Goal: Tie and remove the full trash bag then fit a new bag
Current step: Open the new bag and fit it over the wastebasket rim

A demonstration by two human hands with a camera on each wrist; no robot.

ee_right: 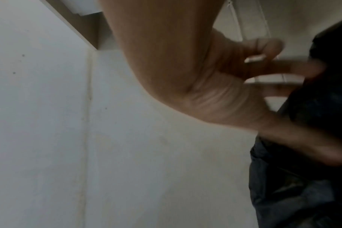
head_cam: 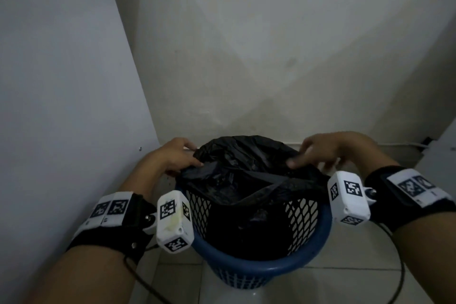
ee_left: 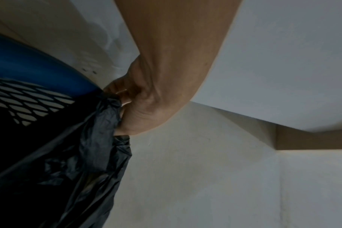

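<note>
A blue mesh basket (head_cam: 259,266) stands on the floor in a corner, with a black trash bag (head_cam: 246,168) inside it. The bag's top is pulled off the rim and bunched toward the middle. My left hand (head_cam: 187,155) grips the bag's left edge; in the left wrist view the hand (ee_left: 125,108) pinches a crumpled fold of the bag (ee_left: 78,154) beside the blue rim (ee_left: 29,64). My right hand (head_cam: 303,155) holds the right edge, thumb on top and fingers behind. The right wrist view is blurred, with the hand (ee_right: 244,100) against the bag (ee_right: 322,108).
White walls (head_cam: 246,57) meet just behind the basket, and a white panel (head_cam: 61,81) stands close on the left. The floor is pale tile (head_cam: 345,279). A thin black cable (head_cam: 402,266) runs from my right wrist. A white object (head_cam: 444,145) sits at the far right.
</note>
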